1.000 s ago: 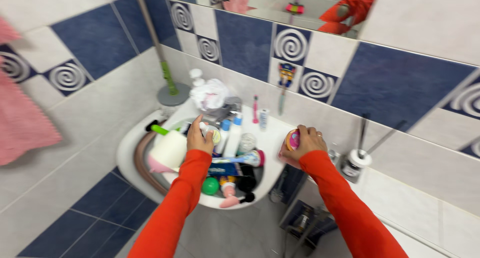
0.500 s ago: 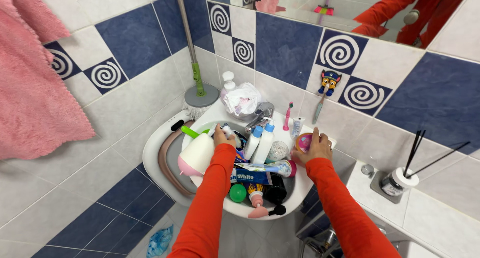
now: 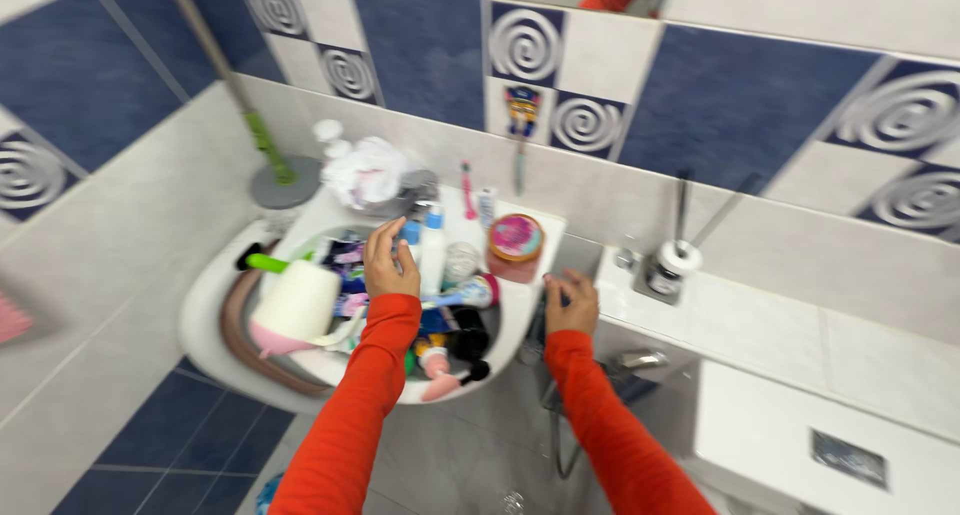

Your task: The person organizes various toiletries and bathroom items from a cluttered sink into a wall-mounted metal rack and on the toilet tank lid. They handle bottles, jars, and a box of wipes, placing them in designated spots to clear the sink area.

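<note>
Your left hand (image 3: 388, 262) is spread, its grip open over the bottles heaped in the sink (image 3: 205, 305), and your right hand (image 3: 570, 300) hangs empty beside the rim, where a nudge could tip the pink-lidded jar (image 3: 515, 245) off its corner.

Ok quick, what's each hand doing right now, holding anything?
Left hand: open, over the clutter in the sink, holding nothing visible.
Right hand: loosely open, empty, beside the round pink jar.
</note>
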